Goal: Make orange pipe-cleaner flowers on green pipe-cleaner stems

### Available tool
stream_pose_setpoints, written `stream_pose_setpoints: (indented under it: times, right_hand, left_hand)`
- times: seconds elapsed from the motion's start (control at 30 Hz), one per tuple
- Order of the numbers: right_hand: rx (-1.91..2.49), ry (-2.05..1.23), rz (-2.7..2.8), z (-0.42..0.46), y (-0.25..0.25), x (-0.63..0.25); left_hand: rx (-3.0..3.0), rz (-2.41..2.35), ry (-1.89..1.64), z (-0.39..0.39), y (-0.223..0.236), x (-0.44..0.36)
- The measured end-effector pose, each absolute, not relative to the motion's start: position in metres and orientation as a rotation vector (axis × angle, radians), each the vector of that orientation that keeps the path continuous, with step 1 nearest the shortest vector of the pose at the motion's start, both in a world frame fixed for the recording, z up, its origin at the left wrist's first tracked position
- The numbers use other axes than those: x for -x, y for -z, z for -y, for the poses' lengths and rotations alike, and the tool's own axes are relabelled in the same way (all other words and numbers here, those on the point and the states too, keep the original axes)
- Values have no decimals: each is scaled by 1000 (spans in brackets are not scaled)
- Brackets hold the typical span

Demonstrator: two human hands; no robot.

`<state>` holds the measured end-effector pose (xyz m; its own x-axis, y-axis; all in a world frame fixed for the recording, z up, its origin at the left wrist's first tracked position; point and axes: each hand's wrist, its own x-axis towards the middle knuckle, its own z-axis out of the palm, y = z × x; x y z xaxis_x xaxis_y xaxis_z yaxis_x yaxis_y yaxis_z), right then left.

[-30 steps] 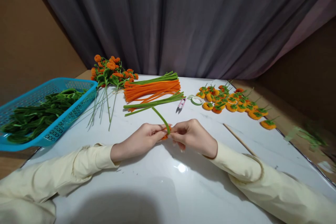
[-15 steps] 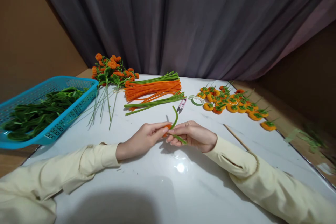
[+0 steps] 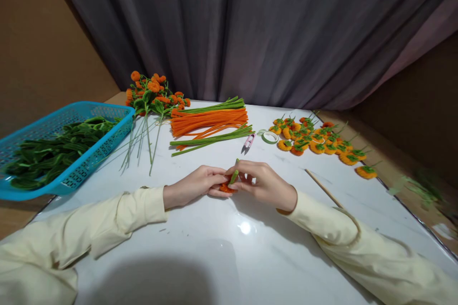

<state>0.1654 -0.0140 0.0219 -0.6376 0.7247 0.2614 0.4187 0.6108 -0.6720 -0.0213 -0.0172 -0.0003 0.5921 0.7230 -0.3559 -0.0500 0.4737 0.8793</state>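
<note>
Between my two hands, low over the white table, is an orange pipe-cleaner flower (image 3: 226,188). My left hand (image 3: 200,183) grips its left side, thumb on top and fingers beneath. My right hand (image 3: 261,182) pinches a green pipe cleaner (image 3: 234,177) that stands up from the flower. The right fingers cover part of the flower, and the far end of the green piece is mostly hidden. Just beyond my hands lie pink thread snips (image 3: 248,144) and a roll of green tape (image 3: 269,137).
Orange pipe cleaners (image 3: 209,122) and green pipe cleaners (image 3: 211,140) lie in bundles behind. A blue basket (image 3: 89,163) of green leaves stands left, near stemmed orange flowers (image 3: 153,88). Several flower heads (image 3: 317,143) spread to the right. A thin wooden stick (image 3: 322,187) lies by my right sleeve.
The flower has tipped so its orange face is lower and the green piece points up. My right hand has turned over and now pinches from above; my left hand has shifted slightly.
</note>
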Motion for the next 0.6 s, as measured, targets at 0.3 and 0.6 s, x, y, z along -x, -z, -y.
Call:
stream_pose_setpoints:
  times: [0.3,0.6]
  right_hand:
    - [858,-544,2132,18,-9,-168]
    - [948,-374,2117,28,18,-168]
  left_hand:
    - [-850,-696,-541,14,6,27]
    - [-861,-797,-646,20,0,21]
